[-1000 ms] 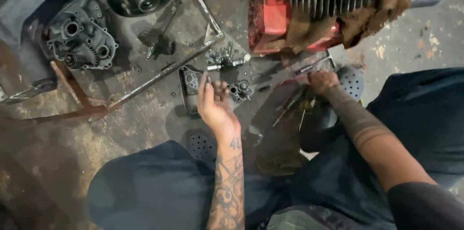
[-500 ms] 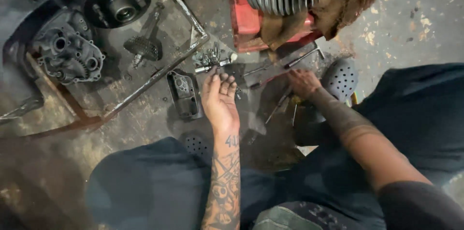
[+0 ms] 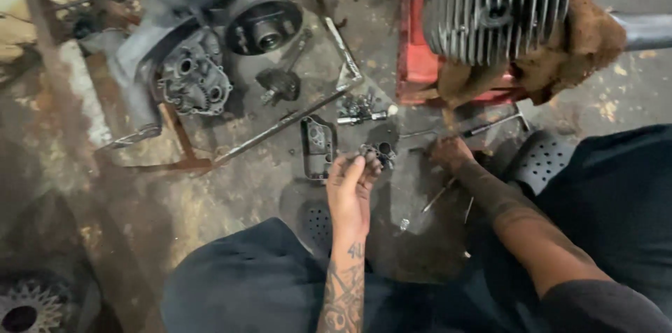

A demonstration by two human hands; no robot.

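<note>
Sorting step, by appearance. Left hand (image 3: 350, 189), fingers loosely curled, touches a small metal part (image 3: 378, 153) on the floor, just right of the dark cover plate (image 3: 317, 145); grip uncertain. Right hand (image 3: 451, 153), further right, reaches among tools (image 3: 442, 193); its closure cannot be told.

Floor (image 3: 231, 200) — rough, stained concrete; finned cylinder (image 3: 490, 11) — dull cast metal; rag (image 3: 588, 39) brown, coarse cloth; engine case (image 3: 192, 81) greasy matt metal.

Finned cylinder (image 3: 493, 14) on red stand (image 3: 413, 60), brown rag (image 3: 584, 42) beside; engine case (image 3: 192, 81) upper left; sprocket (image 3: 24, 308) bottom left.
</note>
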